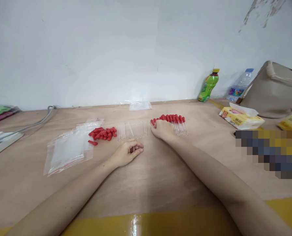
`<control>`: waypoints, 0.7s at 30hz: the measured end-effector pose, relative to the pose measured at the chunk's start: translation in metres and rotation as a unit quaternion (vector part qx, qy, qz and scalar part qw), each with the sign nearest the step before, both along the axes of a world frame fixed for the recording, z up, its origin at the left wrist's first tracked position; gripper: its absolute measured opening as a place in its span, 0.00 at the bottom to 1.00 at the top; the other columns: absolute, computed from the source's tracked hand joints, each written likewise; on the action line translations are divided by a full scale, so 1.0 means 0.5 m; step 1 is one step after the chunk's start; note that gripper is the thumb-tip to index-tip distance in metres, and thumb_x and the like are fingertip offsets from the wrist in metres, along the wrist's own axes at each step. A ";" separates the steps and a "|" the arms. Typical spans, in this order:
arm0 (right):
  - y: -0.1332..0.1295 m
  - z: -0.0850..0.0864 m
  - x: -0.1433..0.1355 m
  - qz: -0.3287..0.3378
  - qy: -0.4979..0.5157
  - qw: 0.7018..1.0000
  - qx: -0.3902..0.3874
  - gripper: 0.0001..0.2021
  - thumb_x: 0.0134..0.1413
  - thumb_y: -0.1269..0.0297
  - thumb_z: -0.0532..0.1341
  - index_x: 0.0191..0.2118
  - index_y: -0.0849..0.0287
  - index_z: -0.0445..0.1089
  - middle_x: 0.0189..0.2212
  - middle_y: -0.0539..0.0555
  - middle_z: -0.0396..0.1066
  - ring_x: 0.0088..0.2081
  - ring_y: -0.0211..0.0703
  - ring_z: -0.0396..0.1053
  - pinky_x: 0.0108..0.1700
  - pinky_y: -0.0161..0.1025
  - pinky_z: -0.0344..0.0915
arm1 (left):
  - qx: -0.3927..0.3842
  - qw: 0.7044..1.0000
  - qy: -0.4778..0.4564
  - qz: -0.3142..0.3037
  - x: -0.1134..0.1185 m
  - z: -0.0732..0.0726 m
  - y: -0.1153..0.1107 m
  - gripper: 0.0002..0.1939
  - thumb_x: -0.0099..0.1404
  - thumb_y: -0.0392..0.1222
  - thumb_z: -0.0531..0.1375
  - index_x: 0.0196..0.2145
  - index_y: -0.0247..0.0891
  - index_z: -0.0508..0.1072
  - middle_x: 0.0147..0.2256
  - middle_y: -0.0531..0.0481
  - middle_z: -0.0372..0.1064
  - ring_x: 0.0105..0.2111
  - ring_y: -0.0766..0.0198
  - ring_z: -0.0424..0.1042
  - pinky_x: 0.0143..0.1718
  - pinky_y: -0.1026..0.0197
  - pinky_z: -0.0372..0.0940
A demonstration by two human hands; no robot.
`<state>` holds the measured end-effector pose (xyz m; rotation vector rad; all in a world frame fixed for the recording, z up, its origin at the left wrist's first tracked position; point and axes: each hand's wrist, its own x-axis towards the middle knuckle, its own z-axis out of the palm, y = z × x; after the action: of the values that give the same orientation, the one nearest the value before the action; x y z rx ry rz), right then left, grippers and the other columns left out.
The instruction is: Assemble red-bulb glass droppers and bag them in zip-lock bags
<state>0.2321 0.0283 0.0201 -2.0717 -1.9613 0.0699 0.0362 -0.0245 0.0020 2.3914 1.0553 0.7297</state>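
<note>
Loosely curled, my left hand (129,152) rests on the table just in front of a row of clear dropper tubes (132,130), with nothing visible in its fingers. Left of those tubes lies a pile of red rubber bulbs (103,133), one bulb (93,143) apart from the rest. My right hand (162,128) is closed at the left end of a row of red-bulbed droppers (180,123), seemingly around a dropper (152,122) whose red bulb shows by the fingertips. The hand hides part of that row.
Clear zip bags (67,150) lie left of the bulbs; another plastic bag (139,105) lies by the wall. A green bottle (208,86), a clear bottle (240,86), a tissue pack (241,117) and a beige bag (273,88) stand at right. A cable (44,118) runs along the left.
</note>
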 end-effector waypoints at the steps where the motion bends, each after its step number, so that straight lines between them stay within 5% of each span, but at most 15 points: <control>1: 0.003 -0.001 -0.007 0.000 -0.008 1.000 -0.008 0.16 0.53 0.58 0.51 0.38 0.61 0.71 0.35 0.61 0.72 0.38 0.49 0.69 0.34 0.40 0.61 | 0.002 1.000 -0.001 -0.001 0.000 -0.001 0.000 0.09 0.60 0.42 0.56 0.35 0.36 0.73 0.27 0.51 0.65 0.24 0.69 0.63 0.26 0.66 0.59; 9: 0.019 -0.002 -0.041 0.024 -0.035 0.998 -0.039 0.11 0.49 0.73 0.52 0.35 0.65 0.71 0.34 0.64 0.72 0.38 0.49 0.70 0.34 0.39 0.61 | 0.033 0.999 0.034 0.008 -0.016 0.027 -0.011 0.09 0.61 0.42 0.54 0.29 0.36 0.71 0.26 0.51 0.66 0.24 0.69 0.63 0.25 0.67 0.59; 12: -0.001 -0.007 -0.034 0.024 -0.035 0.999 -0.020 0.14 0.51 0.73 0.49 0.42 0.69 0.66 0.33 0.65 0.71 0.37 0.50 0.70 0.33 0.40 0.61 | 0.078 0.982 0.138 0.103 -0.067 0.063 -0.002 0.12 0.57 0.44 0.56 0.20 0.36 0.66 0.21 0.52 0.63 0.21 0.67 0.62 0.21 0.66 0.54; 18: -0.064 -0.031 0.013 0.153 -0.029 0.985 0.078 0.14 0.55 0.75 0.43 0.43 0.67 0.61 0.34 0.64 0.68 0.36 0.49 0.66 0.34 0.40 0.59 | 0.095 0.872 0.309 0.367 -0.188 0.094 0.043 0.14 0.48 0.42 0.61 0.13 0.36 0.61 0.13 0.54 0.49 0.19 0.62 0.61 0.21 0.64 0.52; 21: -0.093 -0.041 0.037 0.219 0.010 0.966 0.134 0.14 0.55 0.76 0.43 0.41 0.65 0.62 0.34 0.61 0.67 0.37 0.46 0.64 0.37 0.39 0.58 | 0.081 0.897 0.242 0.361 -0.215 0.080 0.059 0.14 0.48 0.40 0.61 0.14 0.35 0.59 0.13 0.56 0.42 0.23 0.57 0.63 0.26 0.59 0.56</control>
<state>0.2505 -0.0180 -0.0006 -1.4425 -2.2378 -0.0796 -0.0713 0.0050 0.0422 2.3484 2.2370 0.4425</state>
